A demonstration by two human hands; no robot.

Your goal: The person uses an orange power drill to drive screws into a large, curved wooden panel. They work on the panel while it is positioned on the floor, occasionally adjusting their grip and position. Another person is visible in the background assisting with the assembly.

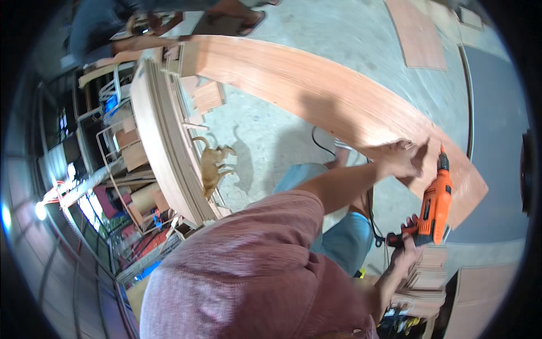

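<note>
A long, pale brown wooden board stretches from the far left to the near right. My right hand is wrapped around the handle of an orange and black corded power drill. The drill's tip points away from me and meets the board, or sits just above it, near its right end. Beside that tip, my left hand grips the board's near edge. Shadow and blur obscure some of its fingers. At the board's far left end, another person's hand reaches to it.
A stack of long boards stands at left, with a small tan cat beside it. Wood offcuts lie behind the cat. A dark grey panel lies at right, and stacked wood pieces sit near my right arm. The drill's cord hangs by my leg.
</note>
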